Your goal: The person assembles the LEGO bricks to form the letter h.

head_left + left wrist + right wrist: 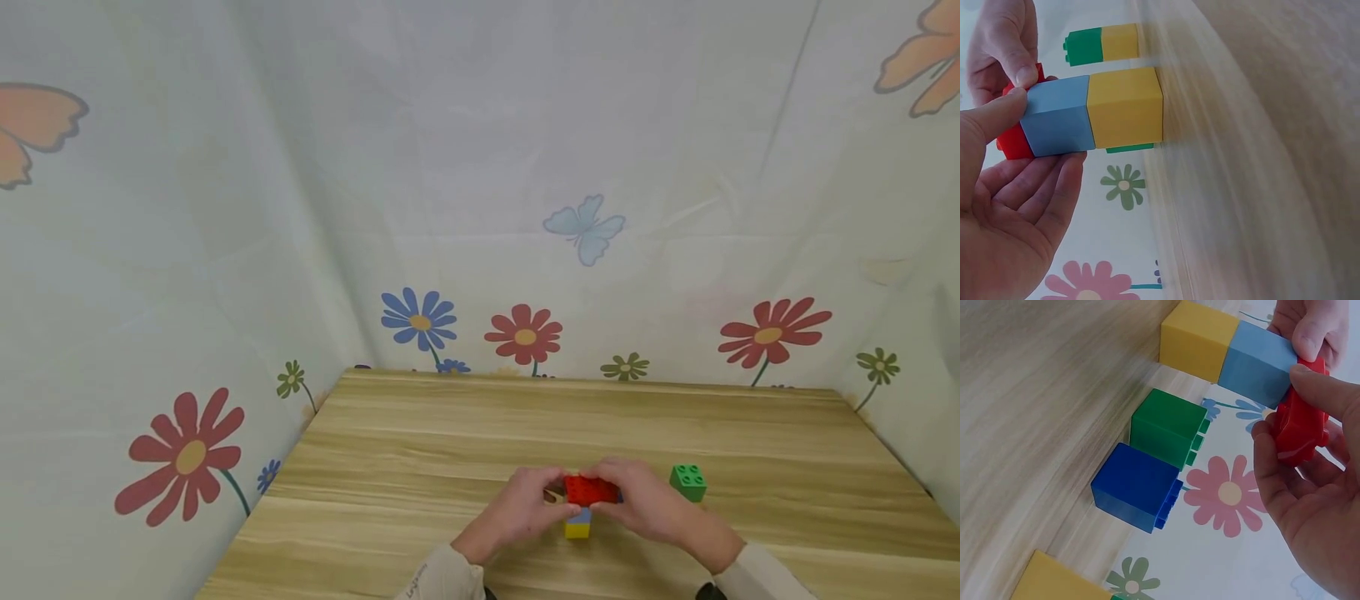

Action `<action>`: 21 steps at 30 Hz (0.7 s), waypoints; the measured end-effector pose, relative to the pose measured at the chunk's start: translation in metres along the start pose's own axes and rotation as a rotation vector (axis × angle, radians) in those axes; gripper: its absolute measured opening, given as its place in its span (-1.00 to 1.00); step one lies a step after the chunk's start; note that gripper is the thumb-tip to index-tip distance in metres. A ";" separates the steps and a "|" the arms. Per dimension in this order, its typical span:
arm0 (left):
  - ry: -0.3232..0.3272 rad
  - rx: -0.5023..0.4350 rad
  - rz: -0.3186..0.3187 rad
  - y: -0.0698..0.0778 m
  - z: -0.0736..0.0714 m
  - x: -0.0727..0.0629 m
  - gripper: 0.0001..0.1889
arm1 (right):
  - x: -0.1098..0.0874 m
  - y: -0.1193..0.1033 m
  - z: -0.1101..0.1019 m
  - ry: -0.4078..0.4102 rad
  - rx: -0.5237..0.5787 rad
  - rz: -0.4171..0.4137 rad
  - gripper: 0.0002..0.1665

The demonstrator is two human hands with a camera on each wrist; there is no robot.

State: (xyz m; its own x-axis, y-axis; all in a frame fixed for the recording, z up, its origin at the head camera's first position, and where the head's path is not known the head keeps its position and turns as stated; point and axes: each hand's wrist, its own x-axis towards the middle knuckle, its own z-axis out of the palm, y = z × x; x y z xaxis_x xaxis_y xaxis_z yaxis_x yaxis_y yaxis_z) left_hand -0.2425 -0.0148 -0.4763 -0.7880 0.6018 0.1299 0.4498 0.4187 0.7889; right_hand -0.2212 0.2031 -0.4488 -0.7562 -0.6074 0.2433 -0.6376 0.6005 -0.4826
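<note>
A red studded brick (592, 490) lies on top of a light blue block (1060, 115), which sits on a yellow block (1125, 106) standing on the table. It reaches out to the right past the blue one. My left hand (525, 504) pinches the red brick's left end, thumb on the near side and fingers on the far side. At the overhanging end, my right hand (645, 504) grips the same brick between thumb and fingers (1269, 465). The two thumbs are close together in both wrist views. Fingers cover parts of the red brick.
To the right, a green brick (688, 482) sits on a yellow block (1119, 42). Behind the hands, a dark blue brick (1138, 487) and another green brick (1166, 428) stand on the wooden table (420, 433). A flower-printed cloth (465, 167) hangs around the table.
</note>
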 end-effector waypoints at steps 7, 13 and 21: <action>-0.021 -0.010 -0.013 0.001 -0.001 0.000 -0.74 | 0.000 0.000 0.000 -0.001 -0.020 0.016 -0.63; -0.045 -0.052 -0.038 0.003 -0.004 0.000 -0.74 | 0.000 0.000 -0.001 -0.001 -0.027 0.013 -0.63; -0.063 -0.067 -0.048 0.004 -0.006 0.001 -0.75 | 0.001 -0.001 -0.001 0.001 -0.022 0.003 -0.65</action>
State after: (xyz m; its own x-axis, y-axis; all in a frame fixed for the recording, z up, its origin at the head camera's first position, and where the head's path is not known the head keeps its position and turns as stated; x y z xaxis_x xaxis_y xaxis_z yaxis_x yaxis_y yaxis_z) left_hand -0.2443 -0.0166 -0.4689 -0.7788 0.6248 0.0550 0.3819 0.4028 0.8318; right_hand -0.2213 0.2026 -0.4470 -0.7583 -0.6051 0.2428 -0.6384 0.6135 -0.4648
